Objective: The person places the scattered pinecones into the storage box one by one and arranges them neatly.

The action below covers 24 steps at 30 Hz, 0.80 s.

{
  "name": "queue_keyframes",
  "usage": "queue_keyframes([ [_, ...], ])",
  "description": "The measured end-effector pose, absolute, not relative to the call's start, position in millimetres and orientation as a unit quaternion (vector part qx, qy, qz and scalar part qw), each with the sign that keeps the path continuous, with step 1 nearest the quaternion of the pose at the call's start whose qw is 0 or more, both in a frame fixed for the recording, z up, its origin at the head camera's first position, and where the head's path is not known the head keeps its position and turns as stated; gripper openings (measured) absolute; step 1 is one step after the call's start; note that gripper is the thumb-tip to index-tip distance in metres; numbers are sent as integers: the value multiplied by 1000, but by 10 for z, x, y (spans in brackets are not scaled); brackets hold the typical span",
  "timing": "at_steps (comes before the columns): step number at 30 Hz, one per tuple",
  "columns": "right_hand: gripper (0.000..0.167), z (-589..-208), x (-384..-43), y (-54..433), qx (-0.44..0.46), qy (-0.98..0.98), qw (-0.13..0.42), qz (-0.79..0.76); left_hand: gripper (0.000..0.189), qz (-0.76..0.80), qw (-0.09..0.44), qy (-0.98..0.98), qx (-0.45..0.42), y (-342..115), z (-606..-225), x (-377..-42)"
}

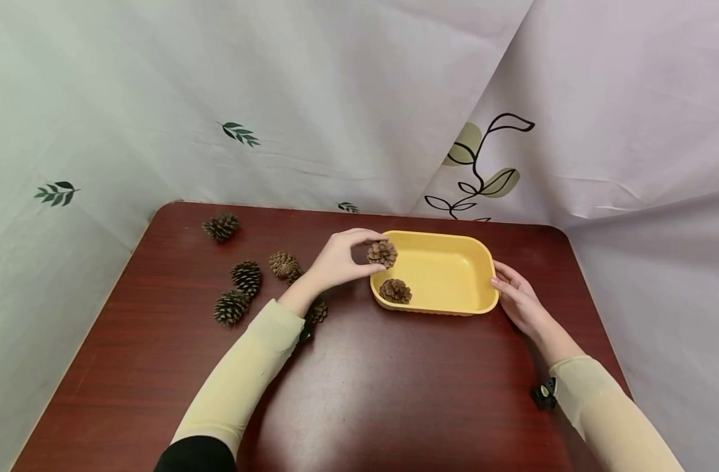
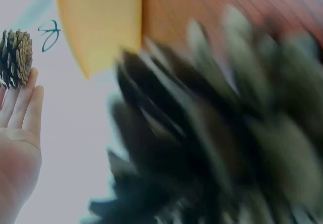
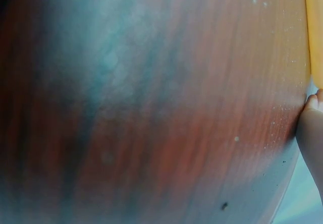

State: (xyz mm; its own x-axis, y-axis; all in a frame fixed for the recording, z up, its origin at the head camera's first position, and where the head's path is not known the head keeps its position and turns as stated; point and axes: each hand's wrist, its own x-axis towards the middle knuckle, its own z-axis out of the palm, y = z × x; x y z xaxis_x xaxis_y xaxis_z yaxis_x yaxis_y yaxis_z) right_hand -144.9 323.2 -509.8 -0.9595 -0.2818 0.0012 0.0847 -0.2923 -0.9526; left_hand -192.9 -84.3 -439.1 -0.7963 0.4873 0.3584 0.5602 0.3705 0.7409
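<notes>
1. At the far left, a pale cloth [image 1: 99, 118] with dark leaf prints hangs behind and beside the reddish-brown desk [image 1: 418, 387].
2. The leftmost pine cone [image 1: 220, 227] lies near the desk's back left corner, apart from the others.
3. Nearer the front, 2 dark cones [image 1: 231, 307] lie close together; whether they touch is hard to tell.
4. To their right is a lighter brown cone [image 1: 284, 264], with a half-hidden cone [image 1: 294, 276] just beside it, partly covered by the left arm.
5. The left sleeve [image 1: 247, 367] is pale yellow, with black near the elbow. Another cone [image 1: 319, 311] shows at the front edge of that arm, by the wrist, and a small black device [image 1: 306, 333] sits there too.
6. The left hand [image 1: 344, 259] pinches the held pine cone [image 1: 382, 254] between thumb and fingers, at the left end of the yellow tray [image 1: 444, 278]. In the left wrist view, fingers lie along that cone, while a large blurred cone fills the foreground.
7. Inside the tray, 1 cone [image 1: 396, 291] rests in the front left corner, below the held cone in the head view.
8. The right hand [image 1: 518, 298] grips the tray's right end, thumb at the rim and fingers along the outer wall.
9. A black wrist device [image 1: 544, 393] sits beside the right sleeve [image 1: 607, 406], also pale yellow.
</notes>
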Motion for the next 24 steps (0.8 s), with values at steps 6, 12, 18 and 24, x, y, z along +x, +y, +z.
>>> queue_keyframes([
  [6, 43, -5089, -1439, 3232, -84, 581, 117, -801, 55, -433, 20, -835, -339, -606, -4358, -1931],
  [12, 44, -5088, -1447, 3226, -84, 582, 115, -800, 52, -434, -8, -830, -351, -417, -4406, -1948],
  [18, 45, -5095, -1449, 3229, -84, 584, 112, -800, 52, -418, -22, -833, -363, -253, -4463, -1938],
  [24, 44, -5093, -1444, 3227, -81, 579, 113, -803, 51, -414, -48, -830, -370, -121, -4540, -1923],
])
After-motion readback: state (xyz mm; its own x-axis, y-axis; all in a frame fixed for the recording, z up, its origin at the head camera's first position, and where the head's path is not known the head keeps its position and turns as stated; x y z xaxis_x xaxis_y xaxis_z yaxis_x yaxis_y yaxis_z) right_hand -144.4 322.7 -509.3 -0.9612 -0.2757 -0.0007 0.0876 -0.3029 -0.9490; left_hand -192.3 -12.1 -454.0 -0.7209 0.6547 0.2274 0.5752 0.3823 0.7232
